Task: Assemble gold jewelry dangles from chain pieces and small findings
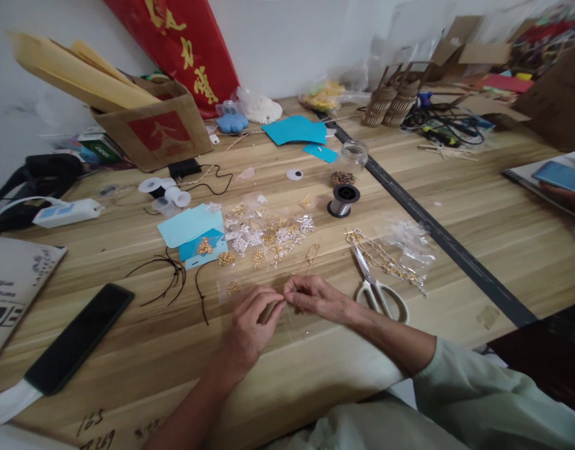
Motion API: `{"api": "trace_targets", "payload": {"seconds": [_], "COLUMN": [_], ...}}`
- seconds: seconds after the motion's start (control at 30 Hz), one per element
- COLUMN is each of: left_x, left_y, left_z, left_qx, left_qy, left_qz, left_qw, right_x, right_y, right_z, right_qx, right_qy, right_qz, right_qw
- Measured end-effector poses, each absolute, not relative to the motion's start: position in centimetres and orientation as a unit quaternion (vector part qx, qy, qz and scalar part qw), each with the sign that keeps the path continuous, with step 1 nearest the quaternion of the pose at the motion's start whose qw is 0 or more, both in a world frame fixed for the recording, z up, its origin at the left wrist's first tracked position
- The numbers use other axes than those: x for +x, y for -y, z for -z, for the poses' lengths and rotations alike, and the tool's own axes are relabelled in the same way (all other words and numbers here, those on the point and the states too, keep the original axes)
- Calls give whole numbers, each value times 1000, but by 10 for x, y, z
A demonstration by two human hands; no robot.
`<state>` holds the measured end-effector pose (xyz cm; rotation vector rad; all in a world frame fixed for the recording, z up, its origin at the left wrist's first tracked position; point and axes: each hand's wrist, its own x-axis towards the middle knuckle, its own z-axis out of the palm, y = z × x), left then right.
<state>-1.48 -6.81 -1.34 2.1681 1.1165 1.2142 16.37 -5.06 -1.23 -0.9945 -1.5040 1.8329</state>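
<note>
My left hand [257, 319] and my right hand [315, 297] meet over the near part of the table, thumb and forefinger of each pinched together. Whatever lies between the fingertips is too small to make out. Just beyond them are a fine gold chain [310, 257], a small pile of gold beads [234, 287] and more gold findings [226, 258]. Silvery charms [244, 239] are heaped farther back. Scissors [374, 284] with pale handles lie partly open beside my right forearm. A spool of silvery wire [344, 201] stands behind them.
Gold and silver chains [385, 262] lie by crumpled clear bags [412, 240]. A glass jar [353, 162] holds dark beads. On the left are a phone [81, 337], black cords [172, 275], and blue cards [191, 225]. Another person's hand [566, 192] holds a phone at right.
</note>
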Motion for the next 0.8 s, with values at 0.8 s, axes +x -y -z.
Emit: {"api": "trace_targets", "payload": {"seconds": [0.8], "left_x": [-21], "left_y": [63], "left_z": [17], "left_qx": [649], "left_qy": [-462], "left_qz": [-447], "left_qw": [407], "right_x": [164], "right_y": [47], "right_z": [7], "right_qx": [-411], "right_qy": [540], "right_qz": [-655], "right_qw": [333]}}
